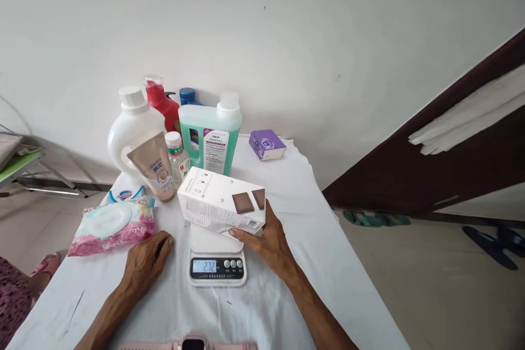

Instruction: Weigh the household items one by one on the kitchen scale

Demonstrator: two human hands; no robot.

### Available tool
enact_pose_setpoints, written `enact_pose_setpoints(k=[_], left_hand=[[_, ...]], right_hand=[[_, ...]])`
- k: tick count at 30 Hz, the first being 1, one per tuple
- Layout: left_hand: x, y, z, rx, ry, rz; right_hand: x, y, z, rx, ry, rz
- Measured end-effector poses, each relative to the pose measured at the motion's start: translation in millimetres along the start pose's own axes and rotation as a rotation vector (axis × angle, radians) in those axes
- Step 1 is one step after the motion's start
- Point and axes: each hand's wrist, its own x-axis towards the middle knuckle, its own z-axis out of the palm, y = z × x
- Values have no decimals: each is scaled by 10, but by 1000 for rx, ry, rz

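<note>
Head view shows the right hand with its fingers gripping the near end of a white carton that rests tilted on the kitchen scale, whose display reads 272; this looks like the weighing step, and a true reading would call for letting go of the carton. The left hand lies loosely curled, holding nothing, on the white-clothed desk beside a wet-wipes pack, with detergent bottles lined up before a plain white wall.

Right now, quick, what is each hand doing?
Left hand: curled loosely, resting on the table beside the wipes pack, holding nothing.
Right hand: gripping the white box over the scale.
</note>
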Motion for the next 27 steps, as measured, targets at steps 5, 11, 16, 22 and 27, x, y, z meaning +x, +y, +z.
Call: enact_pose_setpoints(k=[5, 11, 16, 22, 27], left_hand=[[-12, 20, 1, -24, 26, 14], [-37, -78, 74, -33, 26, 18], [-49, -79, 87, -40, 26, 20], [-68, -13, 79, -21, 4, -1], [-69, -16, 104, 2, -13, -29]], right_hand=[[-30, 24, -109, 50, 113, -24], [94, 119, -523, 83, 432, -90], [468, 459, -873, -99, 701, 60], [904, 821, -1040, -319, 828, 137], [1031, 762, -968, -483, 824, 100]])
